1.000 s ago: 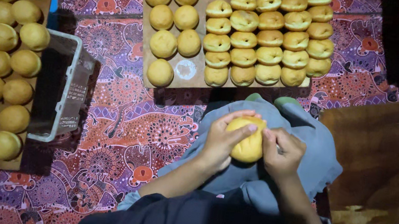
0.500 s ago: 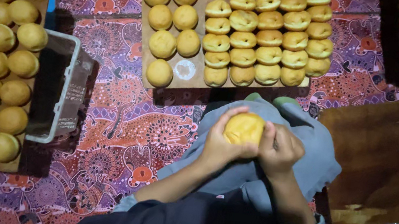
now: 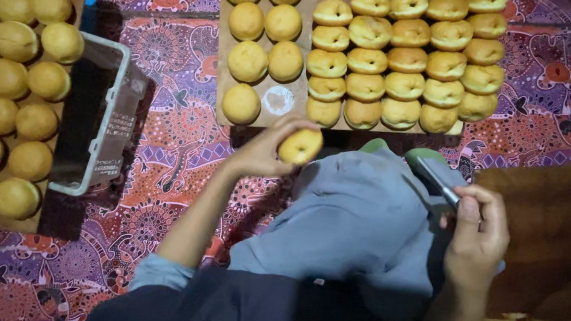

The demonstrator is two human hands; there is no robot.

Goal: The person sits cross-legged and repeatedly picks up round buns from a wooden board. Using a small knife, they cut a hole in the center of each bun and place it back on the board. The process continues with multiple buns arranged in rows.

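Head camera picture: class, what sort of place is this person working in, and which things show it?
Probably a small home bakery, worked on the floor. Wooden boards carry rows of buns, a patterned mat lies underneath, and the left hand holds one bun.

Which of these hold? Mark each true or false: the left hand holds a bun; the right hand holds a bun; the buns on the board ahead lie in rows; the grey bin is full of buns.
1. The left hand holds a bun: true.
2. The right hand holds a bun: false, it grips a thin metal tool.
3. Buns lie in rows on the board ahead: true.
4. The grey bin is full of buns: false, none show inside; it looks dark.
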